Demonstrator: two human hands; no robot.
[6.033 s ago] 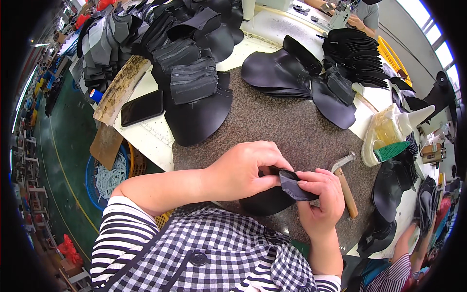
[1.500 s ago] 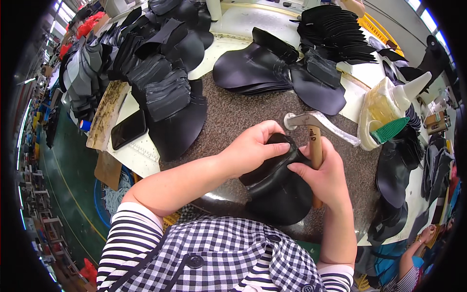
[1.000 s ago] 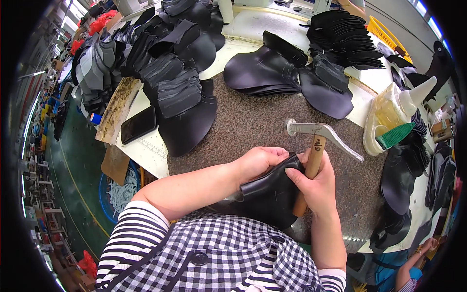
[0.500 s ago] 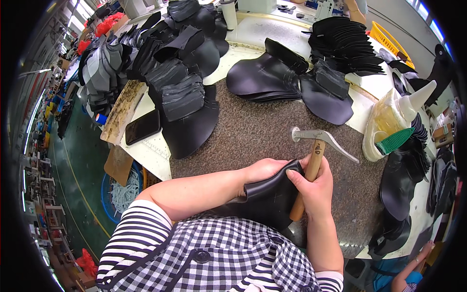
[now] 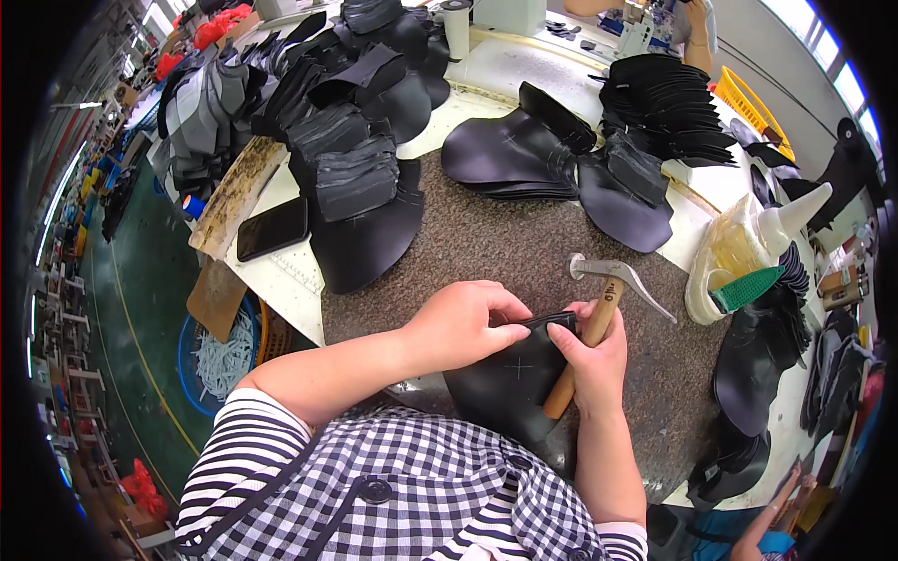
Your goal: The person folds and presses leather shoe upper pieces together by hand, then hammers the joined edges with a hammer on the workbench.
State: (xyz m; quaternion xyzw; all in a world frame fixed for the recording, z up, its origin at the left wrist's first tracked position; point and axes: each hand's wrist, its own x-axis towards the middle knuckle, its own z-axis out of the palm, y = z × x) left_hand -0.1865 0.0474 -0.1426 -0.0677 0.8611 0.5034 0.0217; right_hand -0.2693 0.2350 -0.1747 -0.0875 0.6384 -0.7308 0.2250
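A black leather piece (image 5: 510, 388) with a small cross mark lies before me at the near side of the work surface. My left hand (image 5: 465, 321) pinches its top edge between thumb and fingers. At the right end of that edge, my right hand (image 5: 599, 353) presses the leather with its thumb and also keeps hold of a hammer (image 5: 605, 313). The hammer's wooden handle slants down toward me, and its metal head points up and away. Some fingers of my right hand are hidden behind the handle and leather.
Stacked black leather pieces (image 5: 513, 150) lie beyond the brown speckled mat (image 5: 468, 238). At left are a phone (image 5: 272, 229) and a blue basket (image 5: 194, 388) of pale strips. A glue bottle (image 5: 739, 248) with a green brush stands right. Another person's arm (image 5: 699, 42) shows at the back.
My left hand has come up onto the leather's top edge, which was curled over and now lies flatter. The hammer, still in my right hand, has shifted slightly in view.
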